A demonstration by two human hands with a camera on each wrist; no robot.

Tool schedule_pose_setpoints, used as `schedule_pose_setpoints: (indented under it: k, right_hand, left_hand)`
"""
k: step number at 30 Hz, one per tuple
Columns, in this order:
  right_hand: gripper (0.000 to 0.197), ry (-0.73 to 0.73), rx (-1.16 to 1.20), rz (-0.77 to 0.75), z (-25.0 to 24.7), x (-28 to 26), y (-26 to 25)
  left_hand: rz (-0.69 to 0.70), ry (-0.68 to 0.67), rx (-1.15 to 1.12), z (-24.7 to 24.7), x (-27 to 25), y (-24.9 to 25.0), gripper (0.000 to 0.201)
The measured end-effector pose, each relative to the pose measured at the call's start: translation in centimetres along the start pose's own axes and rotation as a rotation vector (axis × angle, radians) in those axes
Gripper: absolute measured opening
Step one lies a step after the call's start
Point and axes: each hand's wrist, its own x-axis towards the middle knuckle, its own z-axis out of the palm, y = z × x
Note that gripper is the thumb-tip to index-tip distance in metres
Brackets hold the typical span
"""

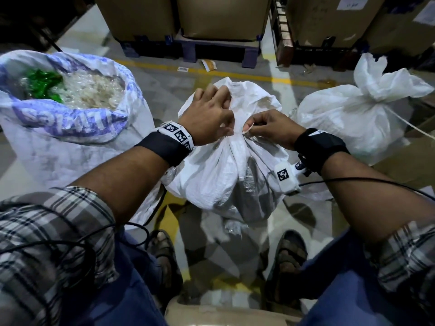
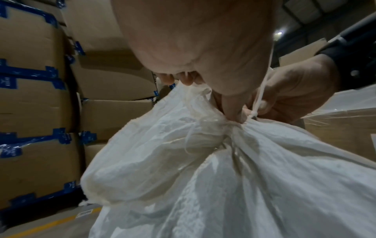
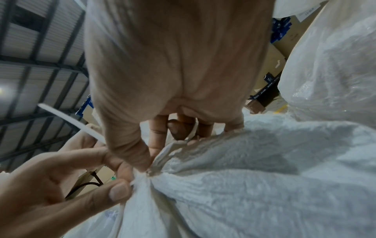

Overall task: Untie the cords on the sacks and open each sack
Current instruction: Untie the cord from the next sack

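We pinch the cord (image 2: 256, 111) at the middle sack's (image 1: 226, 175) neck, left grip (image 1: 209, 118) and right grip (image 1: 270, 129) touching either side of the knot.

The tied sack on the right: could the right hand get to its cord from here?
Probably yes: the tied sack stands just beside the right hand, nothing between, but that hand is busy pinching the middle sack's cord.

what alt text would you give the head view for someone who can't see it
Seen from above, a person's left hand and right hand pinch the cord at the tied neck of a white woven sack on a warehouse floor. An opened sack holding clear and green plastic stands to the left; a tied sack sits right.
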Motion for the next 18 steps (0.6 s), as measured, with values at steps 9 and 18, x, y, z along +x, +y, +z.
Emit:
schedule_pose_setpoints:
  k: [9, 18]
  right_hand:
    - [0.011, 0.035, -0.009, 0.017, -0.2, 0.4, 0.5]
    - [0.014, 0.016, 0.048, -0.015, 0.1, 0.3, 0.5]
  left_hand:
    - [-0.044, 0.020, -0.072, -0.9, -1.1, -2.4, 0.032]
    - [0.015, 0.016, -0.004, -0.2, 0.0, 1.5, 0.028]
